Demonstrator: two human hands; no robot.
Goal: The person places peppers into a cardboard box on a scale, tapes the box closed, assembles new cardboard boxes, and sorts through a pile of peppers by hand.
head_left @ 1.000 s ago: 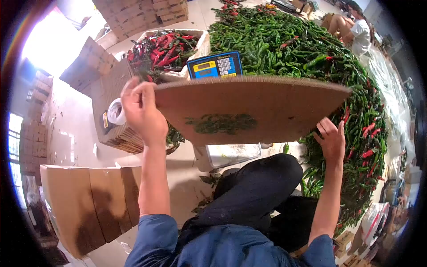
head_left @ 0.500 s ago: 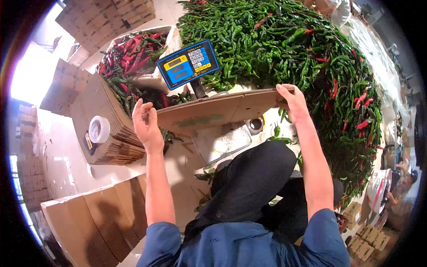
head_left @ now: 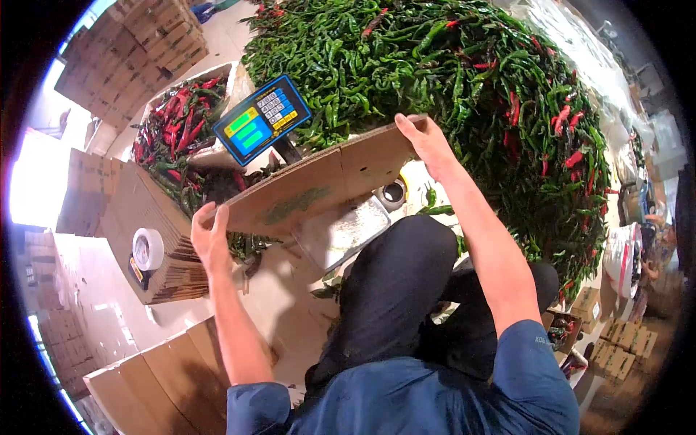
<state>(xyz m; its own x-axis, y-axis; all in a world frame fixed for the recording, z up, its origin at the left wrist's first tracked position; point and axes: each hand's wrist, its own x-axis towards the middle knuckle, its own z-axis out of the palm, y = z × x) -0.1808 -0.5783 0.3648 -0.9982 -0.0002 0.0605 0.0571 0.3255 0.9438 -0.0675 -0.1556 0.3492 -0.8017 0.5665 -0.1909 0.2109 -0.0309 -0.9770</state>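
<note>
A flat piece of brown cardboard (head_left: 330,177) with green print spans the space between my hands, tilted up towards the right. My left hand (head_left: 212,235) grips its left end, thumb near the top edge. At the other end my right hand (head_left: 429,147) is closed on the upper corner. Directly behind the board stands a scale's blue display (head_left: 262,120) with lit green readouts. Partly under the board is the pale scale platform (head_left: 341,235). A tape roll (head_left: 392,193) lies just right of it.
A large heap of green chillies (head_left: 377,65), with some red ones, spreads ahead and right. Red chillies fill a white foam box (head_left: 230,80) at left. Stacked flat cardboard (head_left: 163,225) carries a white tape roll (head_left: 148,249). An open carton (head_left: 170,377) stands at lower left.
The cardboard's tilt has grown, its right end higher and left end lower in view. Both hands still hold it. The scale's readouts have turned from dark to bright green.
</note>
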